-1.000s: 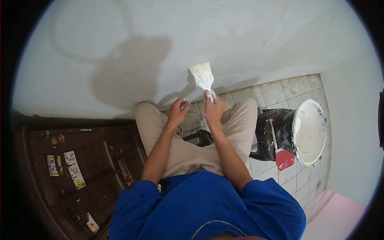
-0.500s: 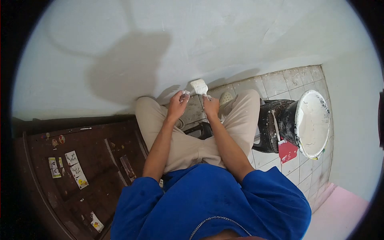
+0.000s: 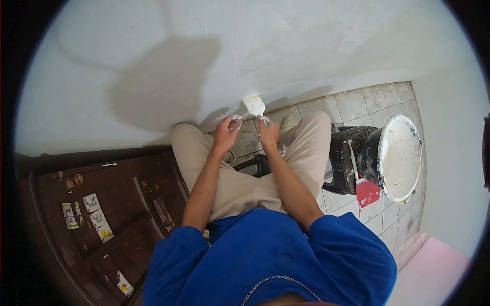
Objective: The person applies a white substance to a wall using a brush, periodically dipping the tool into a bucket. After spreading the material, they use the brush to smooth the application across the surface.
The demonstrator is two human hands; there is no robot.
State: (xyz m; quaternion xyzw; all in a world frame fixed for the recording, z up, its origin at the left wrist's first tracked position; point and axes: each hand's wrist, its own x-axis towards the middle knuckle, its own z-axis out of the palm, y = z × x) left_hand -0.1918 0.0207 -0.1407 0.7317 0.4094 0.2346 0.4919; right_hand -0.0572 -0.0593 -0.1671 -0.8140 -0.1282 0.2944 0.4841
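My right hand (image 3: 269,133) is closed around the handle of a white-smeared paintbrush (image 3: 254,105). Its broad flat head points up and left, with the tip right at the foot of the pale wall (image 3: 286,46). A short way to the left, level with it, my left hand (image 3: 226,134) is curled above my left knee. White material coats its fingertips, and I cannot tell whether they pinch anything.
Right of my legs, a large bucket (image 3: 421,158) of white paste stands by a black, paint-spattered stool or chair (image 3: 342,160). A red-bladed scraper (image 3: 367,193) hangs there over white floor tiles (image 3: 352,107). On the left is a dark wooden panel (image 3: 122,204) bearing stickers.
The brush head has tilted slightly up and left against the wall base as my right wrist turned. My left hand has stayed almost in place.
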